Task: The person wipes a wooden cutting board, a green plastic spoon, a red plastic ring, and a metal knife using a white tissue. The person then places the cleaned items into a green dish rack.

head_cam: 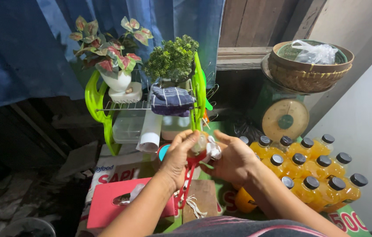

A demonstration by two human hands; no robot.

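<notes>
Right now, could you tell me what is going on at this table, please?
A person holds a small bottle up in both hands, the left hand gripping its side and the right hand at its top, where there is something white. Red scissors hang from the left hand. Rows of capped bottles of orange drink stand to the right, before a green scale. A pink tissue box lies to the left.

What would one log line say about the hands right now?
left hand: holds red scissors | right hand: grips small bottle | bottle: raised, between hands | orange drink bottles: right | pink tissue box: lower left
</notes>
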